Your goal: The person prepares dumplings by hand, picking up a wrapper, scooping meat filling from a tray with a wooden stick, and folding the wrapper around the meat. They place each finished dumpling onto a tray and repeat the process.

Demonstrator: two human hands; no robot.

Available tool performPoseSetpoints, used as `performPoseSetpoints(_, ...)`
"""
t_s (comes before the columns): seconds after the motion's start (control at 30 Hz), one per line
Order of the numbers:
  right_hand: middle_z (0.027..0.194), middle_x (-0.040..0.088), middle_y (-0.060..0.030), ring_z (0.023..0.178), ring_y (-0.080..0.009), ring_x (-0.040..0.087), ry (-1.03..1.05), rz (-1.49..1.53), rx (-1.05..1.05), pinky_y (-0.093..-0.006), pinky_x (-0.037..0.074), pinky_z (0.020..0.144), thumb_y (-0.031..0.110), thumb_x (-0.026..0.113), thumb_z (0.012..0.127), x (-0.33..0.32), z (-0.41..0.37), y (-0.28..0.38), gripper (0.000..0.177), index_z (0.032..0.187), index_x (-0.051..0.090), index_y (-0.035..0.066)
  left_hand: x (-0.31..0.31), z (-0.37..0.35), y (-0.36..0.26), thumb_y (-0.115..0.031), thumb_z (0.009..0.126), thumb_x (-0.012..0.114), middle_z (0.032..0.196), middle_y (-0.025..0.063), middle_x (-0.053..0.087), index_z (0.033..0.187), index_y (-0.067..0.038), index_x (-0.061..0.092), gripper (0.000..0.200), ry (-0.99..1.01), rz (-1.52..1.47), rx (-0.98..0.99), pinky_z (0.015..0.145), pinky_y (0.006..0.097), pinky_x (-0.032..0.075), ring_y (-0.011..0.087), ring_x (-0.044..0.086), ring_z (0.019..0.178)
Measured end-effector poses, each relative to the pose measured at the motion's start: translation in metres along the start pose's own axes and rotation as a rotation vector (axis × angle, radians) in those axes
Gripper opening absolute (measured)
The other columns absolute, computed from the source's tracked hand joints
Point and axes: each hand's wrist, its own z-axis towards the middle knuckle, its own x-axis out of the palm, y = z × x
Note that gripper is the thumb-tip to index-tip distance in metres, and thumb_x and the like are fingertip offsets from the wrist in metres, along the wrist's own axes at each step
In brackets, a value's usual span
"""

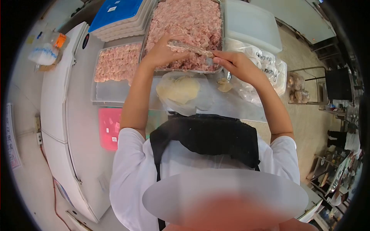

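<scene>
Pinkish ground meat [185, 19] fills a deep metal tray [222, 27]. Over its near part, my right hand [233, 63] grips the end of a flat, meat-smeared spatula [189, 47], which points left. My left hand [165, 52] is at the spatula's far end, low against the meat; its fingers are largely hidden, so what it holds does not show. Close to me lies a stack of thin, round, pale yellow dumpling wrappers [179, 89] on clear plastic. On the left, a shallow tray [111, 92] carries tight rows of meat-topped dumplings [115, 63].
Stacked containers with a blue lid [115, 14] stand at the back left. To the right are a translucent lidded box [252, 25] and plastic-wrapped packs with handwriting [269, 63]. A pink lid [108, 129] lies lower left, beside a white freezer [56, 88].
</scene>
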Motion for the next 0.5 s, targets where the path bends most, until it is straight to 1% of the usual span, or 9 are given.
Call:
performPoseSetpoints(0.03, 0.098, 0.066, -0.0184, 0.090, -0.0313, 0.065, 0.015, -0.008, -0.019, -0.0356, 0.049, 0.078, 0.033, 0.054, 0.094, 0.001, 0.005, -0.014, 0.035, 0.112, 0.063, 0.004, 0.004, -0.003, 0.002, -0.033, 0.068, 0.081, 0.116, 0.0135, 0.062, 0.107, -0.004, 0.065, 0.051, -0.109, 0.140, 0.055, 0.093, 0.0363, 0.044, 0.0250, 0.058, 0.107)
performPoseSetpoints(0.07, 0.097, 0.067, -0.0175, 0.088, -0.0316, 0.064, 0.027, -0.014, -0.036, -0.0362, 0.050, 0.076, 0.033, 0.055, 0.093, -0.001, 0.010, -0.025, 0.034, 0.110, 0.064, 0.005, 0.007, -0.002, 0.002, -0.035, 0.068, 0.081, 0.115, 0.0140, 0.062, 0.108, -0.003, 0.065, 0.053, -0.075, 0.073, -0.009, 0.092, 0.0362, 0.045, 0.0254, 0.058, 0.106)
performPoseSetpoints(0.17, 0.089, 0.066, -0.0135, 0.082, -0.0324, 0.064, -0.082, -0.401, -0.090, -0.0410, 0.051, 0.071, 0.032, 0.057, 0.091, -0.018, 0.020, -0.035, 0.030, 0.109, 0.065, 0.010, 0.018, 0.006, 0.017, -0.039, 0.068, 0.079, 0.114, 0.0149, 0.062, 0.108, -0.002, 0.064, 0.056, -0.036, -0.092, -0.209, 0.093, 0.0353, 0.043, 0.0259, 0.058, 0.105)
performPoseSetpoints(0.23, 0.086, 0.064, -0.0116, 0.078, -0.0325, 0.063, -0.239, -0.416, -0.140, -0.0437, 0.050, 0.068, 0.030, 0.057, 0.090, -0.002, 0.014, -0.020, 0.027, 0.109, 0.064, 0.013, 0.031, 0.008, 0.044, -0.037, 0.070, 0.078, 0.115, 0.0144, 0.061, 0.105, -0.002, 0.065, 0.052, -0.105, -0.153, -0.349, 0.099, 0.0339, 0.038, 0.0250, 0.055, 0.108)
performPoseSetpoints(0.27, 0.084, 0.063, -0.0107, 0.077, -0.0325, 0.062, -0.317, -0.423, -0.163, -0.0450, 0.050, 0.066, 0.029, 0.057, 0.090, 0.008, 0.013, -0.015, 0.025, 0.109, 0.064, 0.015, 0.030, 0.010, 0.049, -0.037, 0.070, 0.078, 0.118, 0.0141, 0.059, 0.109, -0.003, 0.063, 0.054, -0.045, -0.138, -0.383, 0.099, 0.0339, 0.038, 0.0250, 0.054, 0.110)
performPoseSetpoints(0.33, 0.086, 0.062, -0.0108, 0.078, -0.0321, 0.063, -0.137, -0.570, -0.090, -0.0451, 0.050, 0.067, 0.028, 0.054, 0.091, 0.025, 0.016, -0.034, 0.026, 0.113, 0.061, 0.016, 0.023, 0.010, 0.034, -0.036, 0.069, 0.078, 0.124, 0.0134, 0.056, 0.115, -0.003, 0.060, 0.059, 0.089, -0.111, -0.453, 0.099, 0.0340, 0.038, 0.0249, 0.052, 0.114)
performPoseSetpoints(0.4, 0.089, 0.064, -0.0115, 0.080, -0.0324, 0.063, -0.027, -0.680, 0.051, -0.0449, 0.050, 0.069, 0.028, 0.052, 0.091, 0.030, 0.023, -0.075, 0.027, 0.113, 0.062, 0.016, 0.037, -0.005, 0.051, -0.035, 0.070, 0.078, 0.125, 0.0126, 0.056, 0.121, -0.004, 0.056, 0.063, -0.040, -0.161, -0.452, 0.098, 0.0338, 0.039, 0.0233, 0.052, 0.115)
performPoseSetpoints(0.43, 0.090, 0.066, -0.0130, 0.084, -0.0333, 0.064, -0.071, -0.564, -0.013, -0.0450, 0.050, 0.072, 0.030, 0.050, 0.092, 0.024, 0.018, -0.086, 0.028, 0.110, 0.064, 0.014, 0.035, -0.007, 0.047, -0.034, 0.070, 0.078, 0.125, 0.0121, 0.056, 0.124, -0.005, 0.054, 0.066, -0.112, -0.179, -0.444, 0.097, 0.0337, 0.040, 0.0224, 0.051, 0.115)
performPoseSetpoints(0.5, 0.092, 0.067, -0.0140, 0.087, -0.0332, 0.064, -0.022, -0.515, 0.094, -0.0445, 0.050, 0.075, 0.030, 0.050, 0.092, 0.010, 0.004, -0.091, 0.029, 0.110, 0.065, 0.012, 0.017, -0.017, 0.018, -0.032, 0.072, 0.077, 0.113, 0.0111, 0.062, 0.130, -0.007, 0.048, 0.069, -0.064, -0.147, -0.352, 0.088, 0.0350, 0.045, 0.0220, 0.059, 0.100)
